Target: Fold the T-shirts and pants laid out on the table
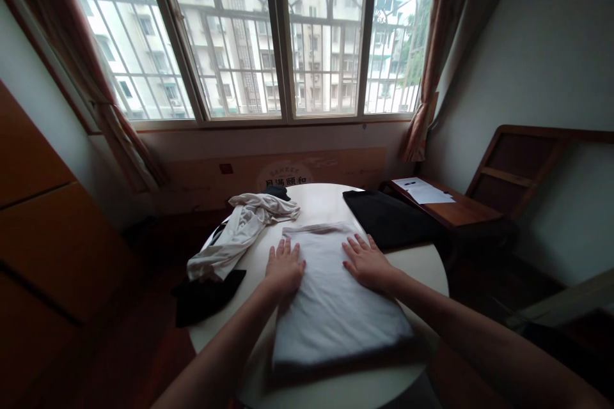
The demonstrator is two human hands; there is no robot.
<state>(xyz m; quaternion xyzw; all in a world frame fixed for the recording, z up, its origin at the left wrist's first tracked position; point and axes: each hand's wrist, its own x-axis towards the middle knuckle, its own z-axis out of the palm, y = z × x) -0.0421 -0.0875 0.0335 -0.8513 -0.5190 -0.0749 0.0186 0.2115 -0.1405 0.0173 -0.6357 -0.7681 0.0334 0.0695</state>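
A folded white cloth (336, 307) lies flat on a round white table (422, 275), its near edge close to the table's front. My left hand (285, 265) rests on the cloth's left edge, fingers spread. On the right edge lies my right hand (367, 262), palm down with its fingers apart. Neither hand grips anything. Left of the cloth is a crumpled off-white garment (240, 236), with a black cloth (206, 297) partly under its near end. A dark folded garment (391, 220) lies to the right, beyond my right hand.
A small dark item (277, 192) sits at the table's far left edge. To the right stands a wooden chair (480, 204) with white papers (425, 192) on it. Behind the table are a printed cardboard panel (330, 169) and barred windows. An orange-brown cabinet (43, 223) is at the left.
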